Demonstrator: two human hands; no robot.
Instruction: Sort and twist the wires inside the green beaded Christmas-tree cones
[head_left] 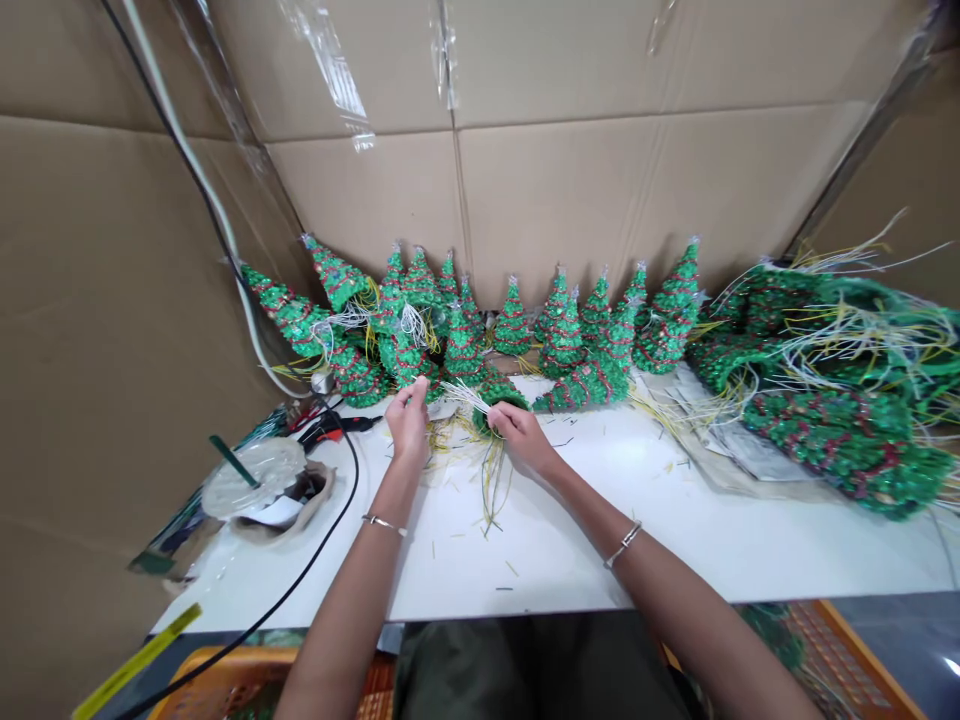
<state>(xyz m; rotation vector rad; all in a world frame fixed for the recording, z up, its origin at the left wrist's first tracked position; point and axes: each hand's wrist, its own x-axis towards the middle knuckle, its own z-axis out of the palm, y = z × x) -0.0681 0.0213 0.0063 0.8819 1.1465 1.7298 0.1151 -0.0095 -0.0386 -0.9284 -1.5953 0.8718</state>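
My right hand (523,437) pinches a bundle of white wires (466,396) between thumb and fingers. The wires lie at the open base of a small green tinsel tree (501,386) that is on its side, with its tip away from me. My left hand (407,422) is just left of the bundle, thumb and fingers pressed together; whatever is between them is too small to make out. Below the tree, loose yellow wires (491,478) spread over the white table (570,560). Another tinsel tree (589,385) lies on its side right of my right hand.
Several tinsel trees (512,318) stand along the cardboard wall (555,190). Larger tree pieces with wires (847,440) are piled at right on paper sheets. At left are a lidded tub (255,478), a red-and-black tool (330,432) and a black cable (349,500). Orange crates (855,660) sit below.
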